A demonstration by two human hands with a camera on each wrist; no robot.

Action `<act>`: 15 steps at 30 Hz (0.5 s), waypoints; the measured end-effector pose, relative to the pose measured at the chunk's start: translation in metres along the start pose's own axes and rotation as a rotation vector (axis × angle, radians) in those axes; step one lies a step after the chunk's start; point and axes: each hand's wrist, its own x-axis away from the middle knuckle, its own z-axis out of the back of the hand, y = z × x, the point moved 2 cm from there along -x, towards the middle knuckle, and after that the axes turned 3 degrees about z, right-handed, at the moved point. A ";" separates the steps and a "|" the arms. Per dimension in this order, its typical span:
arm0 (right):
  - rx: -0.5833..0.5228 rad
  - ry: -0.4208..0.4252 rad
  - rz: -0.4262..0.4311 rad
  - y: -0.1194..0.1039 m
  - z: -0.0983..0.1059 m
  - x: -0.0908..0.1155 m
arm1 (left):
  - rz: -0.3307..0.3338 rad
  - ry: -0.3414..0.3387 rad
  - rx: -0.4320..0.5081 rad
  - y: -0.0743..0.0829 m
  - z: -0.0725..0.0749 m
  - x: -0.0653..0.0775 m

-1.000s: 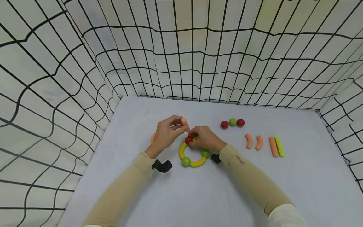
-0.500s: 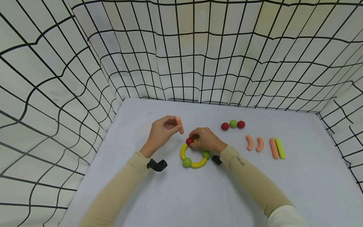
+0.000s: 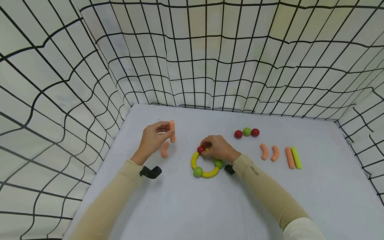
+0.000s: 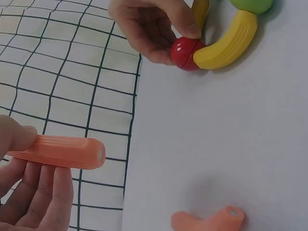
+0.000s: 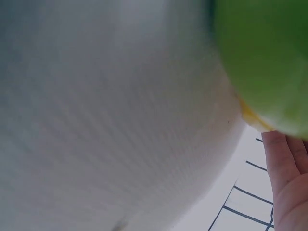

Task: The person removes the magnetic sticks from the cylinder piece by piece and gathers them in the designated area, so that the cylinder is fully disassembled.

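Observation:
My left hand (image 3: 151, 138) pinches a straight, ridged orange toy stick (image 3: 172, 131) between thumb and fingers, raised above the table; its end with a pale dot faces outward in the left wrist view. Just below it lies a curved orange piece (image 3: 164, 150). My right hand (image 3: 220, 146) grips the red ball (image 3: 201, 150) of a toy ring, thumb on the near side. Yellow curved pieces (image 3: 210, 172) and green balls (image 3: 197, 171) make up the rest of this ring, partly hidden under the right hand. A green ball (image 5: 269, 62) fills the right wrist view's upper corner.
Behind, to the right, two red balls (image 3: 238, 134) flank a green one (image 3: 247, 131). Further right lie two curved orange pieces (image 3: 264, 152), then a straight orange stick (image 3: 290, 158) beside a lime-green stick (image 3: 296, 157). Black netting (image 3: 207, 71) borders the white table (image 3: 192, 206).
My left hand has carried the orange stick leftward, away from the ring and right hand, over the loose curved piece. The right hand stays on the red ball.

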 end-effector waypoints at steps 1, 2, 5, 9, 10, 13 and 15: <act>-0.002 0.002 -0.001 0.000 0.000 0.000 | -0.002 0.002 -0.019 -0.003 0.003 0.000; -0.003 0.001 -0.002 0.000 0.000 0.000 | 0.004 0.004 -0.036 -0.005 0.006 0.000; -0.005 0.001 -0.004 -0.001 -0.001 0.001 | 0.038 0.003 -0.080 -0.014 0.013 0.001; -0.004 0.000 -0.014 -0.001 0.000 0.001 | 0.100 -0.008 -0.114 -0.025 0.022 0.004; -0.003 0.000 -0.016 -0.001 0.000 0.002 | 0.115 -0.015 -0.123 -0.028 0.024 0.005; -0.007 0.002 -0.019 -0.002 0.000 0.002 | 0.170 -0.048 -0.142 -0.036 0.030 0.008; -0.009 0.004 -0.021 -0.002 0.000 0.002 | 0.199 -0.075 -0.164 -0.042 0.034 0.010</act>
